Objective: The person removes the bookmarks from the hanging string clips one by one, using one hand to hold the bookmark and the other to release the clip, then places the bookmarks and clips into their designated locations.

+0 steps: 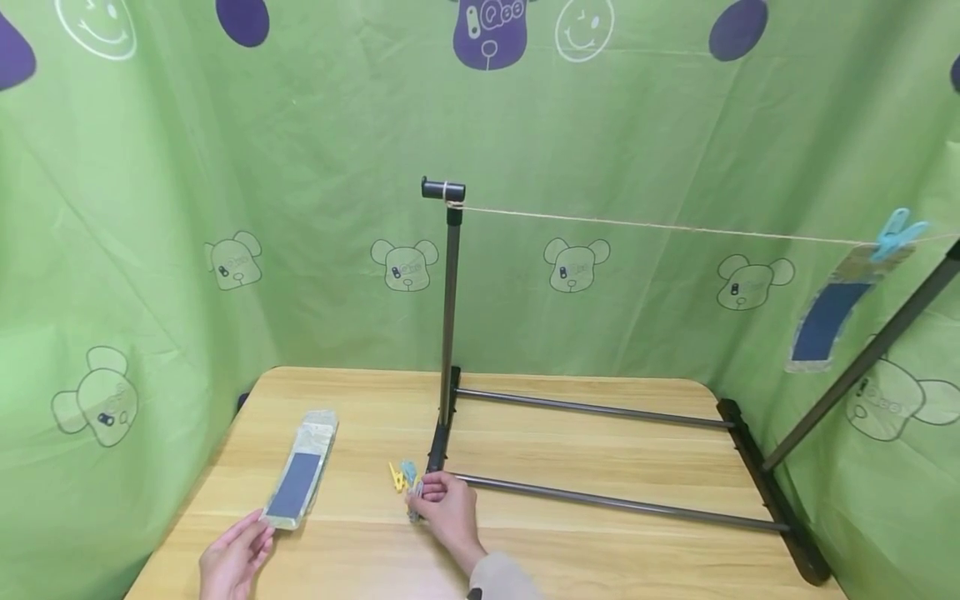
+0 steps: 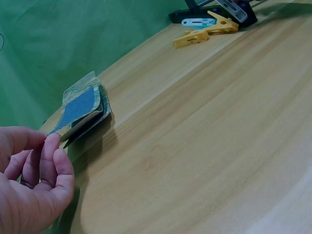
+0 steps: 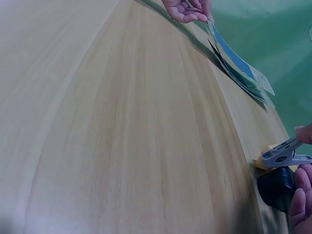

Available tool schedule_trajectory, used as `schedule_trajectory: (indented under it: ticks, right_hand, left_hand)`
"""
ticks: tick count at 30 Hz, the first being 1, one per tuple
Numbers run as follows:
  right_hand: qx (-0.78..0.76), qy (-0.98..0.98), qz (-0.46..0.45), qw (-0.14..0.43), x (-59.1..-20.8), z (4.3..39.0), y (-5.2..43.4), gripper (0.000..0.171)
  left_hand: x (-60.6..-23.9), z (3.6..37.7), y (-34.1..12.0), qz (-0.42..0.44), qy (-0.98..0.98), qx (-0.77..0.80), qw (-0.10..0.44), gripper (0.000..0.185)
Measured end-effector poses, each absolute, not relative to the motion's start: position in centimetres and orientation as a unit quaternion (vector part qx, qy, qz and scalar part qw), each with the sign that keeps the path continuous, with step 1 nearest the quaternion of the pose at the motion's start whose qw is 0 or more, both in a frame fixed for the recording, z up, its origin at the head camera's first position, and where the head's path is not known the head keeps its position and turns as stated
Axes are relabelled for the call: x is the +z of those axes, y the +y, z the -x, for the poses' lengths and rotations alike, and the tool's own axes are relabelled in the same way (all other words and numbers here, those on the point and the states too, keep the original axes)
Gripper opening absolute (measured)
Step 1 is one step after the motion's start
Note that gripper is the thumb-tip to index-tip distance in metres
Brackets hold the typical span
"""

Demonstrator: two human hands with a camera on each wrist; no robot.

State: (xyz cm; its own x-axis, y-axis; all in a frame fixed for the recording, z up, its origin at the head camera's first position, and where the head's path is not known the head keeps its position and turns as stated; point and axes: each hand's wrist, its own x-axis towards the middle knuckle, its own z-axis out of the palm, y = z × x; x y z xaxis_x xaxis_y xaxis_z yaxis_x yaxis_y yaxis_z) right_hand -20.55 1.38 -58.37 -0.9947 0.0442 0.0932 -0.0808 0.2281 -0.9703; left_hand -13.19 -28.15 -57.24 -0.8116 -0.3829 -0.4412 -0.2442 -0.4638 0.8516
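Note:
A stack of clear packets (image 1: 300, 477) with blue cards inside lies on the left of the wooden table (image 1: 600, 450). My left hand (image 1: 258, 530) pinches the near corner of the top packet (image 2: 78, 105) between thumb and fingers (image 2: 52, 146), lifting that end slightly. My right hand (image 1: 420, 493) is by the foot of the black stand (image 1: 448, 317) and pinches a grey clothespin (image 3: 282, 156) between thumb and fingers (image 3: 298, 187). Yellow clothespins (image 2: 194, 37) and a blue clothespin (image 2: 197, 22) lie beside it.
A string (image 1: 660, 225) runs from the stand's post to the right. On it, at the far right, a blue clothespin (image 1: 896, 233) holds a hanging packet (image 1: 828, 321). Two black rails (image 1: 592, 407) of the stand cross the table. Green cloth walls surround it.

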Motion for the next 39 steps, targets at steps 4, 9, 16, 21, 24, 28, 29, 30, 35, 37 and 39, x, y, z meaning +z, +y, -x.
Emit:
schedule_trajectory:
  ticks: [4, 9, 16, 21, 24, 28, 29, 30, 35, 37, 39]
  right_hand:
    - [0.616, -0.786, -0.012, 0.052, -58.60, 20.62, 1.17, 0.034]
    - [0.606, -0.793, -0.016, 0.061, -58.78, 20.70, 1.13, 0.033]
    - [0.589, -0.805, -0.021, 0.073, -58.76, 20.64, 1.24, 0.034]
    - [0.590, -0.804, -0.016, 0.070, -58.67, 20.82, 1.20, 0.035]
    - [0.593, -0.802, -0.019, 0.070, -58.70, 20.86, 1.24, 0.034]
    - [0.595, -0.800, -0.023, 0.067, -58.79, 20.91, 1.29, 0.034]
    - [0.596, -0.800, -0.022, 0.067, -58.83, 20.92, 1.29, 0.033]
    - [0.596, -0.800, -0.022, 0.067, -58.85, 20.93, 1.28, 0.033]
    - [0.600, -0.797, -0.021, 0.067, -58.92, 20.93, 1.16, 0.031]
    - [0.602, -0.795, -0.021, 0.065, -58.87, 20.89, 1.09, 0.031]
    - [0.604, -0.794, -0.020, 0.062, -58.81, 20.86, 1.00, 0.032]
  left_hand:
    - [-57.51, 13.24, -28.12, -0.309, -0.526, -0.791, 0.047, 0.036]
    - [-57.73, 13.38, -28.09, -0.305, -0.535, -0.786, 0.050, 0.034]
    - [-57.86, 13.58, -28.05, -0.313, -0.534, -0.784, 0.048, 0.032]
    - [-57.76, 13.81, -28.05, -0.314, -0.532, -0.785, 0.051, 0.032]
    - [-57.74, 13.87, -27.99, -0.315, -0.532, -0.784, 0.056, 0.033]
    - [-57.80, 13.91, -27.94, -0.317, -0.528, -0.785, 0.062, 0.035]
    - [-57.80, 13.91, -27.93, -0.316, -0.526, -0.787, 0.063, 0.035]
    - [-57.80, 13.90, -27.92, -0.317, -0.525, -0.787, 0.065, 0.035]
    - [-57.67, 13.83, -27.86, -0.316, -0.534, -0.780, 0.082, 0.030]
    - [-57.65, 13.81, -27.90, -0.317, -0.543, -0.772, 0.089, 0.027]
    - [-57.69, 13.78, -28.00, -0.315, -0.553, -0.766, 0.092, 0.023]
